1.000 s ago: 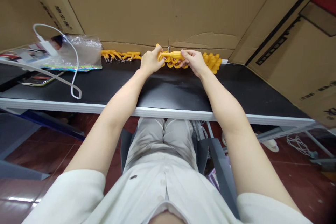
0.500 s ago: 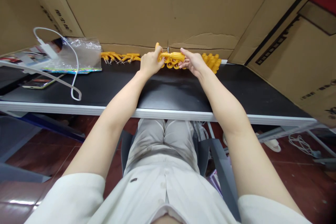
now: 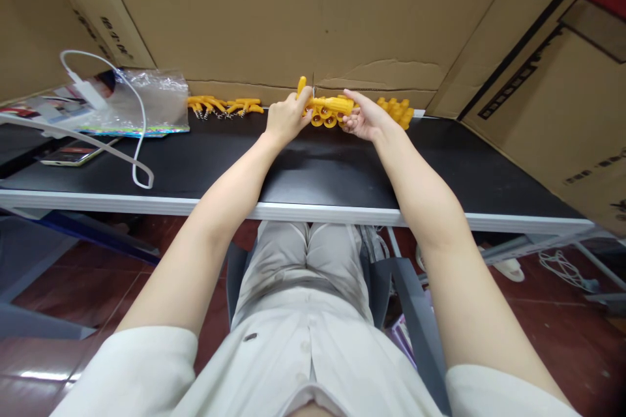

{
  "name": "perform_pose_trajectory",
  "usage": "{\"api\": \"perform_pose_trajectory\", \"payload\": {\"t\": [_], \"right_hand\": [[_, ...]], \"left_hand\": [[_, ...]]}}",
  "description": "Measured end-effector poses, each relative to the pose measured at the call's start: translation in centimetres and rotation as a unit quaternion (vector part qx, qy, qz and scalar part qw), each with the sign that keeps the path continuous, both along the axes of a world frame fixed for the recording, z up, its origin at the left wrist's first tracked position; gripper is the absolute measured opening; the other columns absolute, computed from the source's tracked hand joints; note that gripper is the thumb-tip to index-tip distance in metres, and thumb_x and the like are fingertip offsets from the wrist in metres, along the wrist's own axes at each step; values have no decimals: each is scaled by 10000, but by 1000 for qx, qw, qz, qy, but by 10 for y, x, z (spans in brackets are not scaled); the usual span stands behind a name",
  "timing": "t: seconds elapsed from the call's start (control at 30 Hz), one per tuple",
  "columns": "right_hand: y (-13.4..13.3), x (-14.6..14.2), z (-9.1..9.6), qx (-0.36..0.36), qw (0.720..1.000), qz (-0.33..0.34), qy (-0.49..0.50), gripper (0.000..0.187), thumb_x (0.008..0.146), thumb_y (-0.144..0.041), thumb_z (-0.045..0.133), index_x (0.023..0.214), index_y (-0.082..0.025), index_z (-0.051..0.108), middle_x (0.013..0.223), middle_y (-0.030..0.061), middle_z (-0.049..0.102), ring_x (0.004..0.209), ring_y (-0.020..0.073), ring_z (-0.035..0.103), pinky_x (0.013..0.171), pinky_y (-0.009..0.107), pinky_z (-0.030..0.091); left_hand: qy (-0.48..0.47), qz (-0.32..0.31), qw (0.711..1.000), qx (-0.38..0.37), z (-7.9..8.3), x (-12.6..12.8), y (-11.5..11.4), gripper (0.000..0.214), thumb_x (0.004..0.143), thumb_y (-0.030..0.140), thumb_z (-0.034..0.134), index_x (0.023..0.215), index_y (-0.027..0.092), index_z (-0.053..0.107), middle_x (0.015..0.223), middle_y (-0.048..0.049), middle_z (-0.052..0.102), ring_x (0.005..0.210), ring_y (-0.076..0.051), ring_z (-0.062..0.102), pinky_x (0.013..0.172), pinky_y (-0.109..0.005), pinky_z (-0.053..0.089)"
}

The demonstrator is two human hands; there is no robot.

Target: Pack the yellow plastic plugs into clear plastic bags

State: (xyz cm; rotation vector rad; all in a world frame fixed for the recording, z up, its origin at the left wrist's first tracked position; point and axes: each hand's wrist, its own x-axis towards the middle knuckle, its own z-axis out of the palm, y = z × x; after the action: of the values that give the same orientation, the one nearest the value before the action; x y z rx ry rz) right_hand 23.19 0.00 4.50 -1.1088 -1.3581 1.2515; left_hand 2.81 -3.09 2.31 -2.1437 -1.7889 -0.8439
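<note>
My left hand point(image 3: 289, 115) is closed on a yellow corkscrew handle point(image 3: 302, 85), one end of which sticks up above the fingers. A ribbed yellow sleeve point(image 3: 335, 104) lies level between my hands, in line with the handle. My right hand point(image 3: 366, 117) is at the sleeve's right end, its thumb stretched along the top and its other fingers curled below. Where the two parts meet is partly hidden by my left fingers. Just behind and below, several yellow tubes point(image 3: 325, 121) are stacked with round open ends facing me.
Yellow corkscrews with metal spirals point(image 3: 215, 107) lie in a row at the back left. More yellow tubes point(image 3: 398, 112) are stacked to the right. A clear plastic bag point(image 3: 151, 101), a white cable point(image 3: 143, 124) and a phone point(image 3: 78, 152) occupy the left side. Cardboard point(image 3: 313, 13) walls the black table's point(image 3: 323, 172) rear.
Both hands have shifted slightly to the right together with the yellow handle and sleeve. The right fingers have curled in more around the sleeve's end.
</note>
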Motion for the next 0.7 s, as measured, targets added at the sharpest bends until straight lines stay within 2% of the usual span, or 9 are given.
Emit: {"api": "perform_pose_trajectory", "payload": {"t": [0.1,0.17,0.3,0.37,0.53,0.63,0.7], "right_hand": [[-11,1,9,-118,991,-33,48,518,1059,-670,616,855,-197,567,626,-23,561,485,57,463,507,177,459],[-16,3,14,-141,986,-38,78,464,1102,-594,581,877,-188,579,666,-11,597,529,62,507,565,181,480],[-16,12,18,-125,983,-73,115,388,1124,-517,560,929,-185,603,732,5,637,640,99,595,707,231,529],[-12,17,17,-109,982,-95,123,378,1129,-506,545,925,-194,604,744,4,643,653,106,601,742,240,538],[-5,23,12,-52,988,-105,99,411,1145,-512,495,898,-207,619,716,-13,635,632,103,571,753,231,531],[-5,18,9,-36,994,-75,65,410,1125,-552,535,926,-211,645,704,-23,629,636,111,587,780,258,555],[-7,13,7,-32,997,-52,54,394,1127,-545,543,947,-213,655,701,-28,630,630,112,587,799,282,570]], "left_hand": [[19,-23,1000,-9,0,0,-1,604,1016,306,556,1619,308,535,1457,-148,710,1279,-375,720,1056,-445,553],[37,-59,997,-21,-2,-1,-2,694,999,311,589,1680,311,457,1564,-141,648,1317,-375,703,1065,-437,558],[53,-144,987,-48,-9,-5,3,916,957,278,629,1782,308,231,1666,-130,566,1371,-358,676,1086,-417,562],[46,-176,982,-58,-13,-8,7,947,949,248,614,1794,296,189,1658,-131,574,1404,-360,657,1116,-428,551],[-33,-190,979,-61,-20,-12,18,887,992,257,598,1786,246,204,1525,-169,662,1380,-383,678,1135,-461,532],[-97,-174,979,-49,-26,-14,29,871,1011,309,633,1769,222,213,1425,-188,709,1300,-393,723,1105,-474,539],[-117,-172,978,-31,-30,-16,37,821,1005,324,651,1730,201,284,1379,-193,733,1279,-390,730,1094,-469,540]]}}
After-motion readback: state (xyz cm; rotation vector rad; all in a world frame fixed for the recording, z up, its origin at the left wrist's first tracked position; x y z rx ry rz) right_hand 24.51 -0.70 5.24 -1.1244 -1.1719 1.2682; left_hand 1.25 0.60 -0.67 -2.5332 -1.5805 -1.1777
